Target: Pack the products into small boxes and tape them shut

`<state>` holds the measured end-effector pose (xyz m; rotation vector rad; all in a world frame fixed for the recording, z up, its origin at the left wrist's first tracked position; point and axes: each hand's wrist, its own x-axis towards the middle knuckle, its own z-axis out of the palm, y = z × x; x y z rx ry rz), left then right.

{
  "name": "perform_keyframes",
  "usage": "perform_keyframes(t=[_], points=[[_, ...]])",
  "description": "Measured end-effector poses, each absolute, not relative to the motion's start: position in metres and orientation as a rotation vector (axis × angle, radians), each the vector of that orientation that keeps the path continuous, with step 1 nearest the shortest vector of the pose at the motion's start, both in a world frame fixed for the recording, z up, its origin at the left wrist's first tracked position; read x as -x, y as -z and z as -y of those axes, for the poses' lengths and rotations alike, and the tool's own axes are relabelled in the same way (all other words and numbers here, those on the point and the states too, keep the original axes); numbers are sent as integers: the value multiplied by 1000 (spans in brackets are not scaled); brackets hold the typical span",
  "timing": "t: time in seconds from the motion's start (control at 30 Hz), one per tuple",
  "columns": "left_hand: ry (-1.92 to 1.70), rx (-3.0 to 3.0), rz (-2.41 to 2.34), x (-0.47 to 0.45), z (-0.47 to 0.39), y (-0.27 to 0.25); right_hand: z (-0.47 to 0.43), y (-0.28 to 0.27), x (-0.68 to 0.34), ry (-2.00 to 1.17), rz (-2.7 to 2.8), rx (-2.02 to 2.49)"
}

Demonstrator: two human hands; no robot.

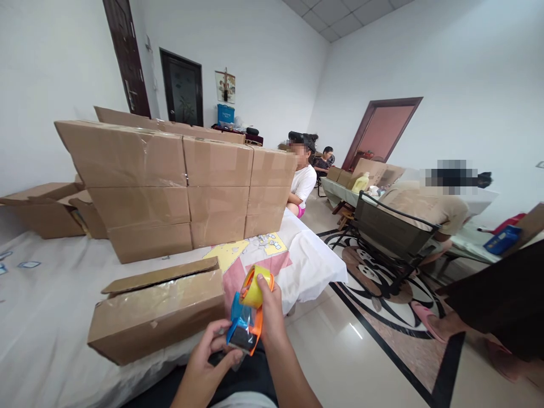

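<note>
Right hand point(272, 309) held blue-and-orange plastic tape dispenser point(247, 314) | left hand point(212, 351) pinched its end | stacked brown cardboard boxes point(219, 198) looked closed | single brown cardboard carton point(164, 311) had raised flap, apparently unsealed

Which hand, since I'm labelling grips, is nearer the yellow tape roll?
The right hand: its thumb is on the yellow tape roll. The left hand is farther off, at the opposite end of the blue-and-orange dispenser.
</note>
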<state>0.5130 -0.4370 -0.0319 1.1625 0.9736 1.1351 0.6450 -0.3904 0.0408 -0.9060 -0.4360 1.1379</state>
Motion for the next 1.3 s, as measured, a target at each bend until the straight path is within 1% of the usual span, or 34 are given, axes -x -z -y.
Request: perform_keyframes(t=[0.23,0.53,0.7,1.03,1.2,1.3], points=[[-1157,-1103,-948,-514,439,32,389,-44,-645,-1194,394,886],[-1176,-1159,-965,-511,441,34,389,-39,-643,-1238,294,848],[-1218,-1177,-962,-511,445,38,392,-38,-643,-1297,325,823],[-1155,-1411,-966,-497,438,48,398,-41,-643,-1307,289,878],[-1113,-1276,-936,-500,440,41,399,-38,-642,-1291,294,873],[-1157,-1177,-933,-503,444,40,399,-36,-643,-1288,329,859]])
